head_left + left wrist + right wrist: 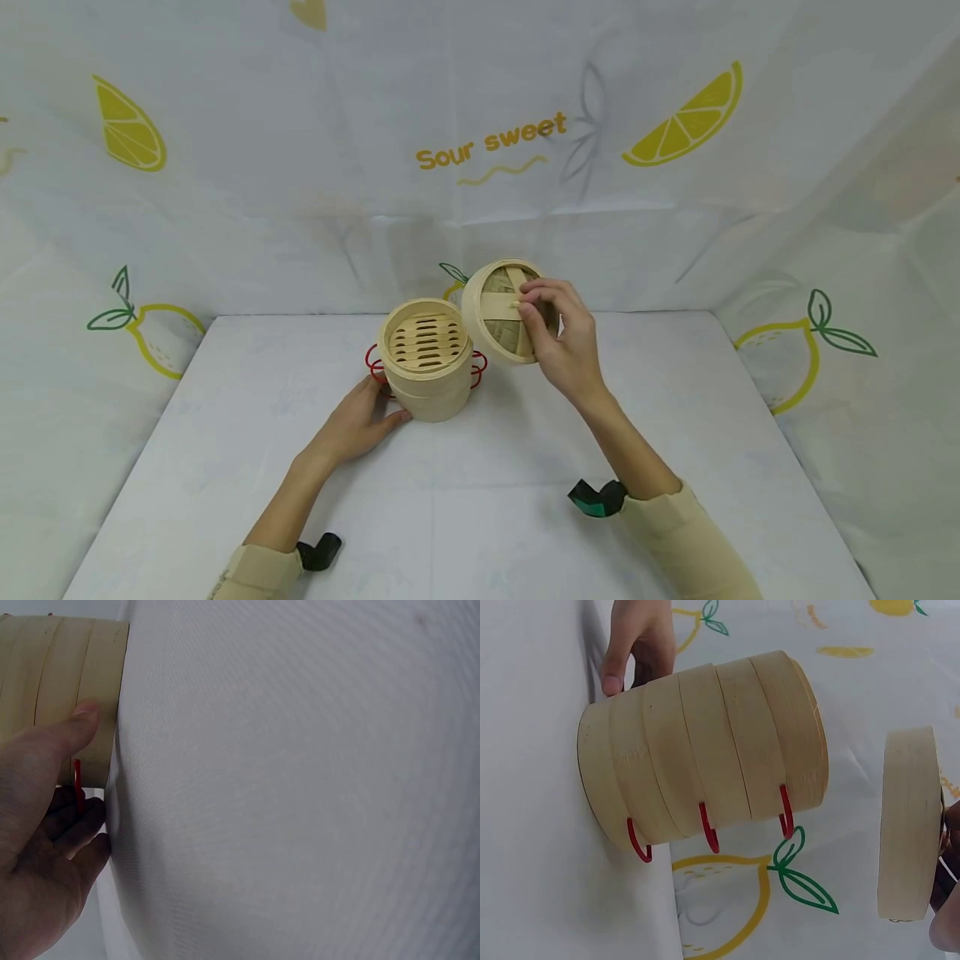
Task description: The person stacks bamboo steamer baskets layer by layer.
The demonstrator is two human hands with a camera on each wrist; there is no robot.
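Observation:
A stacked bamboo steamer (pixel 431 379) with red loop handles stands on the white table. Its uncovered top tier shows a slatted rack (pixel 427 342). My left hand (pixel 363 423) holds the stack low on its left side, thumb (pixel 71 731) against the bottom tier and fingers behind, near a red handle (pixel 79 784). In my right hand (pixel 566 337) is the round woven lid (pixel 498 333), pinched by its centre strap and held tilted up to the right of the stack. The right wrist view shows this lid (pixel 909 825) edge-on, apart from the steamer (pixel 705 742).
White cloth covers the table (pixel 495 533). Behind it rises a white backdrop (pixel 360 108) printed with lemons and lettering. Dark wrist devices (pixel 597 498) sit by both sleeves.

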